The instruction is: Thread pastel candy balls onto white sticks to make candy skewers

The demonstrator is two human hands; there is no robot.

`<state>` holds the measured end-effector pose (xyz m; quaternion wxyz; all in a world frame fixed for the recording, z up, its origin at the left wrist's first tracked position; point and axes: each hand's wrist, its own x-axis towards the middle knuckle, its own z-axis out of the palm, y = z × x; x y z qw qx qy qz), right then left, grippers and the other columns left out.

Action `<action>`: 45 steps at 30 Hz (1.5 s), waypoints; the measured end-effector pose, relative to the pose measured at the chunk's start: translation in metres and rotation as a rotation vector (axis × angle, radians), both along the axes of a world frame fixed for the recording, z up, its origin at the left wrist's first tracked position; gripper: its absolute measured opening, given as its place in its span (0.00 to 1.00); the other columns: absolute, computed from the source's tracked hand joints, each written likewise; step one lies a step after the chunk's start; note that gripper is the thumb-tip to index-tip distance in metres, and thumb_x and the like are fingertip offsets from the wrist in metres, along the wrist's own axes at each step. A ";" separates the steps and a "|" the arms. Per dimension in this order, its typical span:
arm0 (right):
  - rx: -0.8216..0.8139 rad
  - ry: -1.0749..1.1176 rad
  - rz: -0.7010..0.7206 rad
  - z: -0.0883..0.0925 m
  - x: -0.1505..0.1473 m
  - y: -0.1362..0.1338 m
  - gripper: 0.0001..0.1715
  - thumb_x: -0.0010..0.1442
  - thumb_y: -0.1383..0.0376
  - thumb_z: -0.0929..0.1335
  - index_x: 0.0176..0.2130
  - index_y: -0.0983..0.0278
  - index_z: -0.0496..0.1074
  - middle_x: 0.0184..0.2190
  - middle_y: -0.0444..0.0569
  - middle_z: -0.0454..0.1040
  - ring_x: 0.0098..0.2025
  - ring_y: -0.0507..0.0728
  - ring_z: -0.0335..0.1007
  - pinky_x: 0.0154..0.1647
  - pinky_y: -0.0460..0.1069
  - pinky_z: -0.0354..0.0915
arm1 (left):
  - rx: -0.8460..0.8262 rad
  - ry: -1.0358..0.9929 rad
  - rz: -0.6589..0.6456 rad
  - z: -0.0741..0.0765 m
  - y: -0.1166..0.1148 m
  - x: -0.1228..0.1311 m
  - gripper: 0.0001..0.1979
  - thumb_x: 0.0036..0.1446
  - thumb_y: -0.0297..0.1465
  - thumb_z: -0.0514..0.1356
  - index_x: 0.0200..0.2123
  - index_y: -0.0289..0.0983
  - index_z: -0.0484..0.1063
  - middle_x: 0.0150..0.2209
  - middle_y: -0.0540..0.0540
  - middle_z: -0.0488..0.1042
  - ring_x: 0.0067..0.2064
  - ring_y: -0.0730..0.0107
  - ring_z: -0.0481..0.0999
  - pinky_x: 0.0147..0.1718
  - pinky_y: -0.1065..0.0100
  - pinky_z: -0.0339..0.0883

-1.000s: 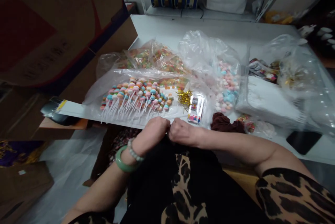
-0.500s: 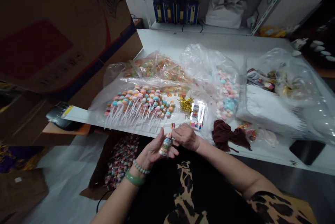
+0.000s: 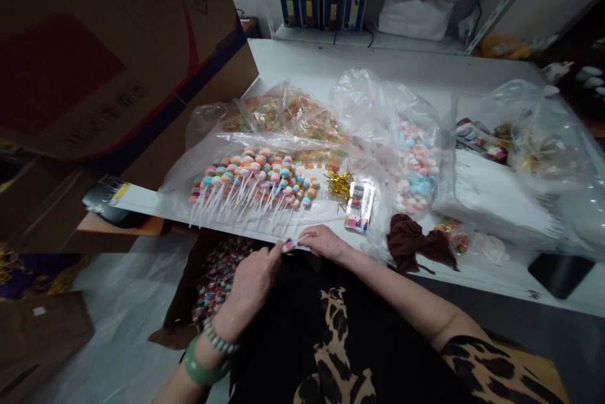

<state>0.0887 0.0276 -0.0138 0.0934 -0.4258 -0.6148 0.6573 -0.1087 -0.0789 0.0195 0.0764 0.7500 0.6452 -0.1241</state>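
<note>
My left hand (image 3: 254,279), back up and wearing a bead bracelet and a green bangle, pinches one end of a small white label with coloured print (image 3: 288,245). The other end is at the fingertips of my right hand (image 3: 324,244), which is closed in a pinch. Any candy below the label is hidden. Just beyond the hands lie marshmallow candy sticks (image 3: 255,171) in several colours, their white sticks pointing towards me. Behind my right hand are a stack of printed labels (image 3: 360,205) and a bunch of gold twist ties (image 3: 339,184).
Clear bags of gummy candy (image 3: 302,114) and of pastel marshmallows (image 3: 418,167) stand behind. To the right are a brown cloth (image 3: 416,243) and white plastic bags (image 3: 496,202). A large carton (image 3: 118,45) looms left; below the table edge is a box of wrapped candy (image 3: 220,281).
My left hand has turned from palm up, with a wrapped candy stick lying on it, to back up and pinching the label. That candy no longer shows. The view has tilted slightly down.
</note>
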 end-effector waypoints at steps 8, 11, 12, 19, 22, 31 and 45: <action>0.675 -0.706 0.223 0.002 -0.035 0.028 0.22 0.68 0.55 0.55 0.53 0.59 0.67 0.45 0.53 0.77 0.45 0.60 0.74 0.43 0.52 0.64 | -0.054 0.083 0.228 0.003 -0.019 -0.030 0.16 0.62 0.33 0.52 0.49 0.34 0.71 0.39 0.35 0.76 0.39 0.53 0.77 0.36 0.59 0.65; 0.724 -0.765 0.164 -0.006 -0.022 0.020 0.20 0.68 0.64 0.55 0.53 0.65 0.66 0.47 0.57 0.75 0.44 0.61 0.74 0.41 0.52 0.65 | 0.008 -0.142 0.136 0.023 0.018 0.004 0.15 0.65 0.36 0.49 0.44 0.39 0.73 0.36 0.41 0.76 0.36 0.60 0.76 0.35 0.64 0.63; 0.726 -0.768 0.144 -0.009 -0.014 0.016 0.20 0.67 0.67 0.55 0.55 0.65 0.65 0.48 0.58 0.75 0.43 0.61 0.74 0.40 0.53 0.65 | 0.057 -0.167 0.114 0.028 0.035 0.017 0.15 0.66 0.36 0.48 0.43 0.39 0.73 0.35 0.42 0.76 0.36 0.60 0.75 0.35 0.63 0.62; 0.619 -0.773 -0.104 -0.015 0.040 -0.009 0.25 0.63 0.72 0.57 0.59 0.67 0.60 0.37 0.58 0.78 0.36 0.60 0.75 0.38 0.51 0.64 | 0.274 -0.126 0.050 0.004 0.187 0.086 0.19 0.61 0.23 0.45 0.44 0.31 0.75 0.44 0.30 0.72 0.47 0.48 0.70 0.40 0.55 0.61; 0.526 -0.729 -0.204 -0.015 0.050 -0.006 0.23 0.61 0.72 0.60 0.56 0.65 0.64 0.35 0.55 0.78 0.35 0.60 0.75 0.37 0.50 0.61 | 0.221 -0.046 0.038 -0.018 0.226 0.100 0.19 0.58 0.19 0.46 0.42 0.25 0.75 0.48 0.25 0.70 0.51 0.43 0.67 0.43 0.50 0.59; 0.374 -0.401 -0.534 -0.030 0.061 0.008 0.12 0.63 0.62 0.62 0.34 0.60 0.73 0.31 0.47 0.77 0.33 0.55 0.70 0.33 0.46 0.56 | 0.276 0.035 -0.034 -0.036 0.215 0.100 0.19 0.60 0.22 0.44 0.44 0.27 0.73 0.40 0.28 0.74 0.47 0.45 0.69 0.46 0.47 0.55; 0.344 -0.072 -0.579 -0.011 0.078 -0.024 0.10 0.57 0.63 0.63 0.30 0.61 0.73 0.28 0.43 0.75 0.27 0.51 0.63 0.31 0.46 0.56 | -0.077 -1.488 0.714 -0.029 0.155 0.094 0.15 0.50 0.36 0.62 0.39 0.35 0.70 0.29 0.50 0.72 0.28 0.72 0.73 0.31 0.66 0.72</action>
